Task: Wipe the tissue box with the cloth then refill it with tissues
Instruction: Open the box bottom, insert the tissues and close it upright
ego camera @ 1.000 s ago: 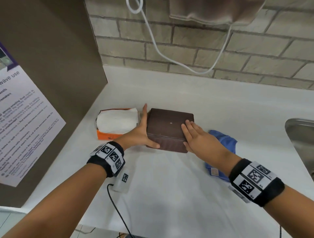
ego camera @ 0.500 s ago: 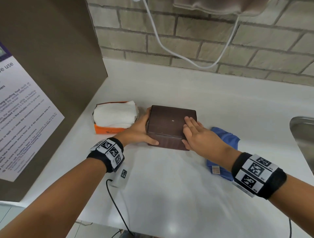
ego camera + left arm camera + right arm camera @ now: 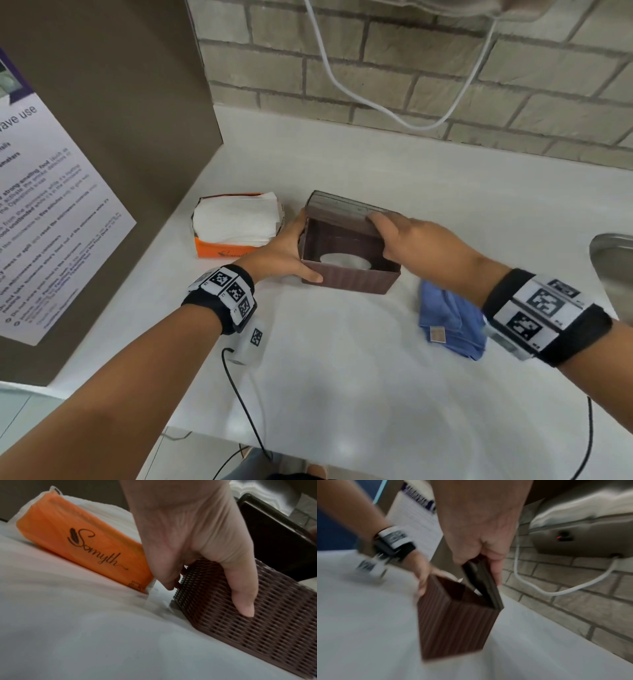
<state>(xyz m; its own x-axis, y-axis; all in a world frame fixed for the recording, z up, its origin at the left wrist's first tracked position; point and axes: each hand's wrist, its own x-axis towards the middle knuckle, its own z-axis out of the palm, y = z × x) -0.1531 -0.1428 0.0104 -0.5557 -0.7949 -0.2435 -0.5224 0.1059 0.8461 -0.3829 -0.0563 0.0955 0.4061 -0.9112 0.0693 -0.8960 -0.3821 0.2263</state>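
The brown ribbed tissue box (image 3: 349, 282) stands on the white counter (image 3: 342, 377) with its inside showing and a white oval at its bottom. My left hand (image 3: 291, 250) grips its left side, thumb on the front wall (image 3: 257, 615). My right hand (image 3: 382, 236) pinches the hinged dark panel (image 3: 339, 207) and holds it tilted up at the far edge, as the right wrist view shows (image 3: 484, 585). An orange pack of white tissues (image 3: 236, 222) lies just left of the box (image 3: 77, 545). The blue cloth (image 3: 452, 322) lies crumpled under my right forearm.
A brown partition with a printed notice (image 3: 51, 205) closes off the left. A brick wall (image 3: 411, 75) with a hanging white cable (image 3: 387, 113) and a metal wall unit (image 3: 582, 527) is behind. A steel sink (image 3: 613, 260) lies far right. A small tagged device (image 3: 251, 342) sits by my left wrist.
The panel lay flat and shut with my right hand flat on it; now my right hand has lifted it open. My left hand stays on the box's left side.
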